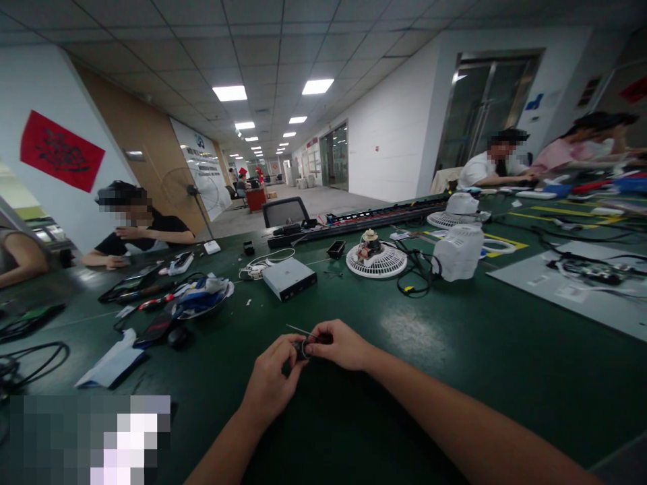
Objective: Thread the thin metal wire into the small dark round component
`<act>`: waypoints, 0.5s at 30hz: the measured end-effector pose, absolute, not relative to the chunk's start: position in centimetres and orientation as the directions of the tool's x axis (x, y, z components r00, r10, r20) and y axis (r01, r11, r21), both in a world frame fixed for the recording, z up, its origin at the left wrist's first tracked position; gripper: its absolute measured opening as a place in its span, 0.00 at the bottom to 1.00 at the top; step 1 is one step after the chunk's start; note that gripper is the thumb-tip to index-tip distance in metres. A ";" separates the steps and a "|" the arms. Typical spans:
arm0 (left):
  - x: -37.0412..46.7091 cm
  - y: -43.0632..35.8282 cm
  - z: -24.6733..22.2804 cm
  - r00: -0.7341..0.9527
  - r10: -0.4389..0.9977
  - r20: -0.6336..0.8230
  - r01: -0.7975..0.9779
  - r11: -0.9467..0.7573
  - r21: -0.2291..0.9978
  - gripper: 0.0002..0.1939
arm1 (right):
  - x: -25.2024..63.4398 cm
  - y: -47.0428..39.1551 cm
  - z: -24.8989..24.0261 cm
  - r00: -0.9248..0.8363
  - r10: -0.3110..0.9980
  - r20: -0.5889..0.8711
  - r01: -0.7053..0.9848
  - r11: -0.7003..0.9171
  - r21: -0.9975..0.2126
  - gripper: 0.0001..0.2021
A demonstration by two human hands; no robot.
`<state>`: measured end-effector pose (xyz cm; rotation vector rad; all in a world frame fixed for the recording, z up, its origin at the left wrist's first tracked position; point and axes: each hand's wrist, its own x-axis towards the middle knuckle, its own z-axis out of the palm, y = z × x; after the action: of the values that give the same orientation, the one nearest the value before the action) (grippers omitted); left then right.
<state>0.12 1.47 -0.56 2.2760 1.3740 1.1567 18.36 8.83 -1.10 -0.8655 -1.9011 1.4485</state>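
Observation:
Both hands meet above the green table (348,404), close to its near side. My left hand (275,370) is closed with its fingertips around a small dark round part (302,349) that shows a pale ring. From the other side, the fingers of my right hand (341,345) pinch at the same part. A thin metal rod (300,329) sticks out leftward from the right fingers; I cannot tell whether it is a screwdriver or tweezers. Most of the small part is hidden by the fingers.
Beyond my hands lies a silver disc drive (289,278). A white fan grille with a motor (375,259) and a white plastic housing (459,252) stand to its right. At left are a blue bundle (202,295) and a pale cloth (112,359). Other people sit around the table.

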 end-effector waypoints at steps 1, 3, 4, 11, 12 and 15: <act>0.1 1.4 -0.6 0.255 0.826 0.503 0.637 -0.535 0.555 0.11 | 18.4 8.8 -1.1 -0.619 0.783 0.063 0.139 0.188 -0.972 0.10; 0.2 1.4 -0.6 0.273 0.822 0.500 0.636 -0.544 0.547 0.11 | 18.5 8.6 -1.0 -0.588 0.804 0.088 0.184 0.239 -0.953 0.09; 0.2 1.4 -0.5 0.278 0.822 0.497 0.635 -0.546 0.547 0.11 | 18.5 8.5 -0.9 -0.564 0.818 0.111 0.223 0.281 -0.934 0.08; -0.1 1.7 -0.6 0.247 0.833 0.495 0.643 -0.523 0.559 0.11 | 18.0 7.9 -0.9 -0.496 0.863 0.092 0.389 0.316 -0.865 0.09; -0.2 1.8 -0.7 0.238 0.835 0.496 0.651 -0.517 0.556 0.11 | 18.0 7.9 -0.7 -0.477 0.873 0.104 0.404 0.323 -0.856 0.10; -0.6 2.3 -0.9 0.172 0.855 0.490 0.695 -0.458 0.554 0.12 | 18.7 7.9 0.3 -0.397 0.897 0.195 0.494 0.387 -0.779 0.10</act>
<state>-0.59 2.27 -0.88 2.2407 1.5081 1.1550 18.73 7.93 0.34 -1.1879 -2.0337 0.8470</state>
